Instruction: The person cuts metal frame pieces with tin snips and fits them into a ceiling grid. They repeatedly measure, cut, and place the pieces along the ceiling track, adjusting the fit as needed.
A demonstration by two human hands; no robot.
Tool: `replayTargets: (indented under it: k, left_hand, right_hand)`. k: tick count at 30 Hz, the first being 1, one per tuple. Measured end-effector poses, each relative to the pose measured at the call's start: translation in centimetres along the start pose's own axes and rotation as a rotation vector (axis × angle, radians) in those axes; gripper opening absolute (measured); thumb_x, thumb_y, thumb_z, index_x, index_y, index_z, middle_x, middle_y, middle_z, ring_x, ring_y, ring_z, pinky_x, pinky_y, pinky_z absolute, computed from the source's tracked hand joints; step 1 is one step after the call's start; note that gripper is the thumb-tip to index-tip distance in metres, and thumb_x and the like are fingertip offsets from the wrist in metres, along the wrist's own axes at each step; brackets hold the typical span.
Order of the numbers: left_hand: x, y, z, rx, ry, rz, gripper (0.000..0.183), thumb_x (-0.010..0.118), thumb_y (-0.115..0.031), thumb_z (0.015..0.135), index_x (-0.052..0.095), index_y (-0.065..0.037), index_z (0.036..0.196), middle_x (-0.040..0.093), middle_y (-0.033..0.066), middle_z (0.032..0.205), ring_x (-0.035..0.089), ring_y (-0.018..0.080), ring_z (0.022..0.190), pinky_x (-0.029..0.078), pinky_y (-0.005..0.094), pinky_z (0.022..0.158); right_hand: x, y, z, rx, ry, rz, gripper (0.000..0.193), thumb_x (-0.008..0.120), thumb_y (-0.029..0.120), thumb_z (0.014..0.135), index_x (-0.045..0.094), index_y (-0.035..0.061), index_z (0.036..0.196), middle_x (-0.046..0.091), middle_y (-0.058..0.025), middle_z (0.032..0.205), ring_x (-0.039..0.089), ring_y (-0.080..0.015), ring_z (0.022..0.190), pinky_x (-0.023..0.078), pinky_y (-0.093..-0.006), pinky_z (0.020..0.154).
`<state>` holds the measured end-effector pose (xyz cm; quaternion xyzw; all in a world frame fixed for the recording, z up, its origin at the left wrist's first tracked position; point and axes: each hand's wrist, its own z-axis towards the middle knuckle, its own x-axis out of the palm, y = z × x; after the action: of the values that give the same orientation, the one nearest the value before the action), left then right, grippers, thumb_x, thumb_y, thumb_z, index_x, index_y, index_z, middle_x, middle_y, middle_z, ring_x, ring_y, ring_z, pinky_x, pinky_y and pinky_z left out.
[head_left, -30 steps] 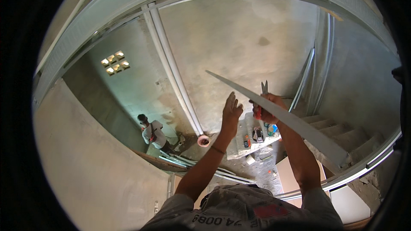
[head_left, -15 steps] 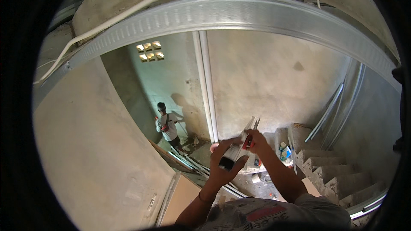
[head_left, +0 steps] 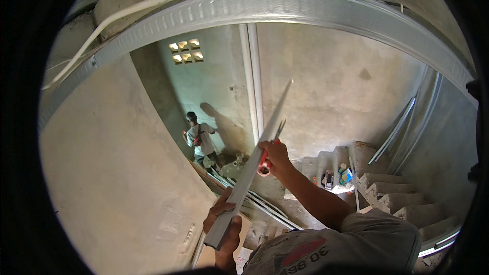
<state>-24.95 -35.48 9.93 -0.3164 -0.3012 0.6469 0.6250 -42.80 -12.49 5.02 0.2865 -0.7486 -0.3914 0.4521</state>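
A long, narrow metal profile (head_left: 249, 172) slants up and away in front of me, its near end at lower left. My left hand (head_left: 233, 228) wraps round the profile close to that end, fingers on one side and thumb on the other. Farther along, my right hand (head_left: 277, 159) grips red-handled snips (head_left: 264, 165) and lies against the profile's right side. The snips' pointed blades stick out beyond my fingers, beside the profile. Whether the right fingers also pinch the profile is hidden.
A wide galvanised beam (head_left: 265, 5) arches across the top. Concrete stairs (head_left: 402, 193) descend at right, with small items (head_left: 345, 174) on a landing. Below left, a person (head_left: 199, 137) stands facing a wall, near metal lengths (head_left: 270, 211) lying about. Pale pipes (head_left: 252, 81) run vertically.
The profile has swung from nearly end-on to a long diagonal. My left hand has moved down and left with its near end; my right hand has shifted left with the snips.
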Motion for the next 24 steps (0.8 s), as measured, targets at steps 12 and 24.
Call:
replayTargets:
  k: [12,24]
  left_hand:
    - [-5.1,0.2,0.5,0.039,-0.122,0.01,0.073,0.063,-0.05,0.102,0.049,0.009,0.142,0.058,0.0282,0.141,0.055,0.0357,0.135,0.045,0.0464,0.112]
    - [-1.4,2.2,11.1,0.174,-0.225,-0.15,0.045,0.067,-0.011,0.101,0.057,0.007,0.141,0.063,0.0162,0.135,0.06,0.0208,0.118,0.047,0.0335,0.104]
  right_hand:
    - [10.3,8.3,-1.5,-0.357,0.225,-0.062,0.017,0.079,0.002,0.082,0.063,0.0026,0.09,0.064,-0.0066,0.072,0.058,-0.0177,0.053,0.045,-0.0338,0.046]
    - [17.3,16.1,6.4,-0.438,0.272,-0.03,0.016,0.077,0.005,0.086,0.067,-0.0064,0.089,0.063,-0.0138,0.076,0.053,-0.0212,0.049,0.042,-0.0357,0.041]
